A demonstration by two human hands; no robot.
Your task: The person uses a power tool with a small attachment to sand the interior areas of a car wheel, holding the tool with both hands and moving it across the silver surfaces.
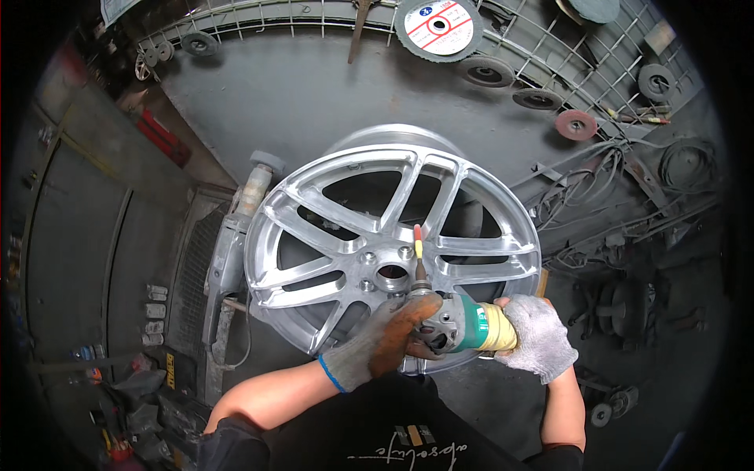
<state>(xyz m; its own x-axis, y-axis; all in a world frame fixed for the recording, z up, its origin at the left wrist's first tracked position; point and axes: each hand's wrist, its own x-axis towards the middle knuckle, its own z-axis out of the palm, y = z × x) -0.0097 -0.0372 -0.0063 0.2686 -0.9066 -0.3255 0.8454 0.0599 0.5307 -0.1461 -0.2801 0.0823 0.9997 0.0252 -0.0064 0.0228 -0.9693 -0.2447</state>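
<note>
Head view: grinder (474,324) between gloved hands (538,337)

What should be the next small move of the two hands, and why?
Perhaps ease the power tool so its orange tip lightly meets the wheel: the left hand steadies the metal head, the right hand grips the yellow-wrapped handle, and the tip overlaps the wheel in view; contact is unclear.

Up top: grey metal wire mesh (605,67), white round disc with red stripes (438,41) against it. Right: dull-red round disc (576,125), coiled dark cable (686,166). Left: long red object (163,137).
</note>
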